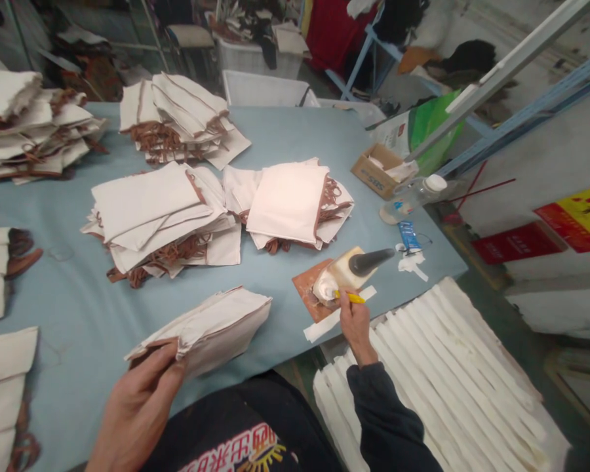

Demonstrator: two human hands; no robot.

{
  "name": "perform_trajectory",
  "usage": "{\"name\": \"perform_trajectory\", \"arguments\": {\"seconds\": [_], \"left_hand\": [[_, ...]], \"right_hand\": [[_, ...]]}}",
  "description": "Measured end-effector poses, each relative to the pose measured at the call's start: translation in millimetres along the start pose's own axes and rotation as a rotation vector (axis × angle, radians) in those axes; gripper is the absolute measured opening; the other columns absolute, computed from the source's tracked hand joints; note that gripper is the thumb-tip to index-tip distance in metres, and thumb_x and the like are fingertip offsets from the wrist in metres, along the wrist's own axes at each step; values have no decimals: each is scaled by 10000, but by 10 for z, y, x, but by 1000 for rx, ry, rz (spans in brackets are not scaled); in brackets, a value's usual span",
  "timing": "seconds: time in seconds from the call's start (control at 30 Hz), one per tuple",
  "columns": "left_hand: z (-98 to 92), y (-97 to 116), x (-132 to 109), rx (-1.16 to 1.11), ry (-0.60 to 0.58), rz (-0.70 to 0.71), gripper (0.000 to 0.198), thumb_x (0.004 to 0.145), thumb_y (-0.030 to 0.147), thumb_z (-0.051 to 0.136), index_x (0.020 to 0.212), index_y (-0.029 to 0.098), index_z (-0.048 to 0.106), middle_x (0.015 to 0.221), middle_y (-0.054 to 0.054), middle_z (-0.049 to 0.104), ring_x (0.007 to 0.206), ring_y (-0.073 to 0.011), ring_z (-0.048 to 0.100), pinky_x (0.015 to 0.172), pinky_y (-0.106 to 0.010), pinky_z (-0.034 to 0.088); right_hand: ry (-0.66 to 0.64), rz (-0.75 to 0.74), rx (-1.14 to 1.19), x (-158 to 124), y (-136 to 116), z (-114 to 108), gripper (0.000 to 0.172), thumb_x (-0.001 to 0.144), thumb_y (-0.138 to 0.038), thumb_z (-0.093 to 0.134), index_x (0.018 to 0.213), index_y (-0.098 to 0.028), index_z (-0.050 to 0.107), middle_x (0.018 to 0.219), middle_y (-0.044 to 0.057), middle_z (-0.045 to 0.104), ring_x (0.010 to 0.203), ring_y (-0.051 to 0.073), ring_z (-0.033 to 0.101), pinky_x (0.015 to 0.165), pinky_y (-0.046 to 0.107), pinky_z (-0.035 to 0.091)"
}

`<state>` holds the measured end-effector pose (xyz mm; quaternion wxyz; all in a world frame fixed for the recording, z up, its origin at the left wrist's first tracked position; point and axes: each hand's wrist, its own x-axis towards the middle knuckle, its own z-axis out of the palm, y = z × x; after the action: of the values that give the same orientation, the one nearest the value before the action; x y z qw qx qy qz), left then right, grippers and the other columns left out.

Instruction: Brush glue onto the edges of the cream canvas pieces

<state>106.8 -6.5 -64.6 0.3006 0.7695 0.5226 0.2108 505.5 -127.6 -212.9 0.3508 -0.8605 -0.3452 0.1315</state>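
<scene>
The cream bag [226,324], flat and brown-edged, is tilted up at the near side of the bench [78,288]; your left hand [137,400] is clamped on its corner between thumb and fingers. Your right hand [355,324] grips a yellow brush [351,297], its tip at the white mouth of a pot [338,270], perhaps dipped in, though it's too small to tell. Beyond lies a cream stack [147,203] with brown cords.

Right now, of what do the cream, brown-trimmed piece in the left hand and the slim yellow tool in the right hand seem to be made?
The cream, brown-trimmed piece in the left hand: matte cloth, perhaps canvas, from its creases and seam lines.
The slim yellow tool: its handle probably smooth plastic, from even, bright colour.
</scene>
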Motion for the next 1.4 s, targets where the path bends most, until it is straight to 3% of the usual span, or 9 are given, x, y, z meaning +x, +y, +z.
{"name": "perform_trajectory", "arguments": {"seconds": [0.17,0.37,0.6,0.83,0.97,1.07,1.2,1.27,1.4], "left_hand": [[58,68,30,-44,-33,-2,265,914,458,661,857,233,788,737,8,776,817,-241,767,697,-225,610],[192,131,-22,-58,43,-32,392,940,562,583,837,233,770,750,-1,770,816,-240,745,738,-246,612],[217,95,-71,-68,52,-25,312,918,481,606,853,234,785,811,-5,799,853,-253,761,756,-265,628],[177,82,-79,-109,53,-27,264,877,416,612,832,228,793,873,5,835,814,-229,794,712,-225,630],[168,18,-108,-140,15,-29,273,890,418,611,867,222,799,891,-1,838,811,-228,797,715,-223,629],[155,-64,-139,-159,7,-43,275,902,415,608,896,218,799,910,-9,841,830,-239,797,728,-237,636],[121,-152,-154,-160,17,-55,268,900,404,605,903,219,800,934,-8,842,855,-243,801,748,-240,640],[92,-166,-148,-170,1,-53,272,898,407,603,903,221,801,928,-4,841,865,-243,801,759,-238,640],[32,-159,-131,-197,-25,-77,293,894,423,597,918,221,807,927,-5,841,859,-246,794,750,-245,637]], "right_hand": [[-25,-33,31,-2,29,-33,619,1054,-655,363,1070,-153,725,780,111,779,767,275,732,756,365,520],[-55,-85,50,-9,89,-131,559,1062,-622,381,1104,-182,724,837,103,793,810,279,755,752,351,535],[-108,-177,47,-165,47,-336,419,1065,-552,469,1109,-226,729,857,54,781,766,241,746,740,331,532],[-75,-221,38,-187,42,-291,394,1086,-501,451,1161,-211,706,991,95,801,901,254,764,839,358,569],[-167,-270,40,-166,38,-243,329,1046,-472,543,1153,-235,744,1143,114,799,1043,274,758,903,366,572],[-260,-280,81,-243,-15,-280,263,1011,-447,624,1135,-272,776,1121,85,801,1032,263,758,880,346,573],[-265,-195,207,-367,-88,-336,265,968,-488,706,1087,-268,794,1103,73,799,1043,253,749,935,354,562],[-174,-91,297,-381,-73,-279,355,978,-552,683,1109,-235,773,1053,76,787,972,236,741,900,358,576],[101,225,503,-323,85,22,486,1071,-607,515,1246,-180,666,927,31,718,673,148,645,650,309,572]]}}
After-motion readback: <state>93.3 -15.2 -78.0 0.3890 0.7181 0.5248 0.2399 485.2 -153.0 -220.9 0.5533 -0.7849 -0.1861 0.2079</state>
